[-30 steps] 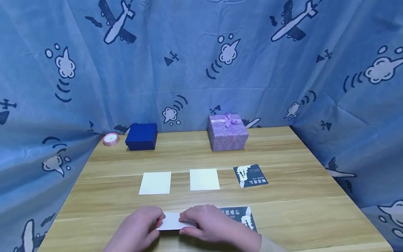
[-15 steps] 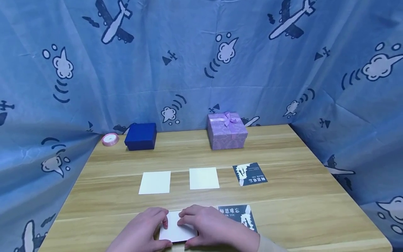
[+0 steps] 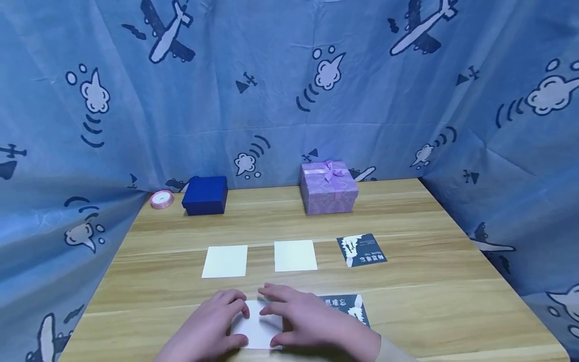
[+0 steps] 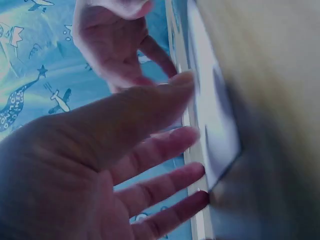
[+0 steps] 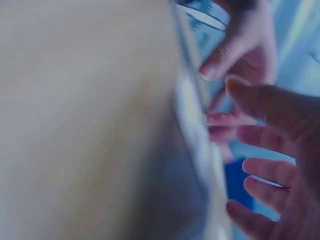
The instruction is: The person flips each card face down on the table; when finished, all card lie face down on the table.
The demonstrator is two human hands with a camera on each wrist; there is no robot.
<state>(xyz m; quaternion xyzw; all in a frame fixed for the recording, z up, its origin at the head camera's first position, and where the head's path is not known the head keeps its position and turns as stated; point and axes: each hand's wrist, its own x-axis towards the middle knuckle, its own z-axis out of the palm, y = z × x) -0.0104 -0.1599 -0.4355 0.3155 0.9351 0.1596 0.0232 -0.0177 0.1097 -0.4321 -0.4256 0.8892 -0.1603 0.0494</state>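
Down goes the white card (image 3: 259, 332)! A second ago it was tilted up, gripped between two hands; now it lies on the wooden table (image 3: 434, 306) at the near side, and the fingers have spread loose around it.

From the left, then: a pink ribbon roll (image 3: 161, 199) sits at the far corner, and just beside it is a closed blue box (image 3: 205, 196). Nearer the camera comes the left hand (image 3: 212, 329), released, fingers relaxed over the card's left edge — whether the fingertips touch it, I can't tell. Beyond it lies a blank square (image 3: 224, 261), flat.

On to the middle, and there's the white card, framed between both hands. Past it rests a second blank square (image 3: 295, 255). Then the right hand (image 3: 312, 317) — released too, fingers apart over the card's right edge.

Back by the curtain (image 3: 271, 100) stands a purple box (image 3: 329, 188) with a ribbon bow. Nearer, a dark printed card (image 3: 339, 302) is partly covered by the right arm, and farther right lies another printed card (image 3: 362, 250), slightly askew.
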